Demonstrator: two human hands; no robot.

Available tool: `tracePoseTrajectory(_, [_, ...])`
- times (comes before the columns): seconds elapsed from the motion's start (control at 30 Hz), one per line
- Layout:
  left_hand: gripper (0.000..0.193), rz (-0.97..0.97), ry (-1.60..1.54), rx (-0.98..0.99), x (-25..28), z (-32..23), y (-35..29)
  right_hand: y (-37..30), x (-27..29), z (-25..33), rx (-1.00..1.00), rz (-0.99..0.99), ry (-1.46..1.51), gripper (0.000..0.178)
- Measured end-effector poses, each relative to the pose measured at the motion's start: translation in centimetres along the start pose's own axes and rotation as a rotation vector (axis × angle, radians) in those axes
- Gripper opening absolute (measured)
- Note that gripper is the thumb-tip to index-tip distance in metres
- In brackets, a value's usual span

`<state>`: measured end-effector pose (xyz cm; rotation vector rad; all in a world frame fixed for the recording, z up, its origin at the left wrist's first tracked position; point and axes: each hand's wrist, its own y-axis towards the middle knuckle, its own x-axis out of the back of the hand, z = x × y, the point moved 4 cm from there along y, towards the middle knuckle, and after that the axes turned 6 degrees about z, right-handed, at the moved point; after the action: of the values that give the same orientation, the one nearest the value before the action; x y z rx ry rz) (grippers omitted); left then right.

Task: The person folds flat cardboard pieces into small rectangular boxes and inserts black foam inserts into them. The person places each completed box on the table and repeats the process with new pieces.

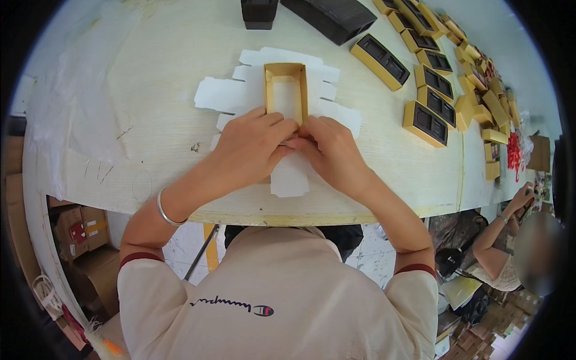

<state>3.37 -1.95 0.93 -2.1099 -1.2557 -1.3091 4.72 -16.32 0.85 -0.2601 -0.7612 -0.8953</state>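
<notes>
A gold-walled open box (268,90) with a pale bottom stands in front of me on top of white flat cardboard blanks (223,94). At its near end my left hand (255,139) and my right hand (333,150) meet, fingers bent and pinching the box's near wall. The fingertips nearly touch each other and hide the exact fold they hold. Below my hands a white flap (290,180) sticks out toward the table's near edge.
Several gold boxes with black inserts (380,62) stand at the right, with more heaped behind them. Black foam inserts (330,19) lie at the far side. Clear plastic sheeting (90,102) covers the left. A co-worker's hand (523,197) is at the far right.
</notes>
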Motion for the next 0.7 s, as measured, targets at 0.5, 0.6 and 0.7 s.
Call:
tracePoseTrajectory(0.5, [0.011, 0.108, -0.354, 0.133, 0.1, 1.4, 0.6, -4.6, -0.3, 1.7, 0.335, 0.031, -0.375, 0.051])
tracePoseTrajectory(0.6, [0.013, 0.14, -0.437, 0.117, 0.3, 1.9, 0.7, -3.7, -0.2, 1.3, 0.436, -0.131, -0.329, 0.028])
tracePoseTrajectory(0.7, [0.018, 0.228, -0.647, 0.182, 0.4, 2.9, 0.7, -1.8, -0.1, 0.8, 0.236, -0.242, -0.015, 0.015])
